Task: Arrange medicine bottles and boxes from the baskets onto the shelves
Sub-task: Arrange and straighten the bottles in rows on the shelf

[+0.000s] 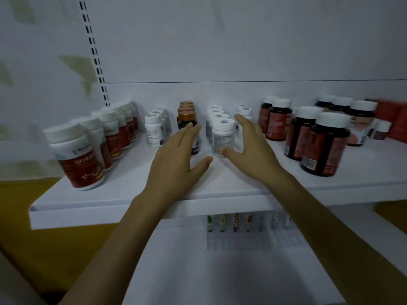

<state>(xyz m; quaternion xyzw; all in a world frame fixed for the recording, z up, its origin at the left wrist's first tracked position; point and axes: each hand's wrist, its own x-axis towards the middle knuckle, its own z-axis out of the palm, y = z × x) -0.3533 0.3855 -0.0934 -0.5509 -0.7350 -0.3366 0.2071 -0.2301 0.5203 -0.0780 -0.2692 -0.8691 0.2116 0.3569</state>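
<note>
Bottles are lined up in rows running front to back on the shelf (220,190). The first row (74,155) is set at the far left, followed to the right by the second row (153,130), the third row (187,116) and the fourth row (221,133). The fourth row's front bottle is flanked by the left hand (176,159) and the right hand (248,146). The fifth row (244,111) is partly hidden behind the right hand. Further right, the sixth row (278,119) and a cluster of larger bottles (326,144) are placed, with boxes (392,117) stood at the far right end. Under the shelf, a line of narrow items (235,222) is held on a lower level.
</note>
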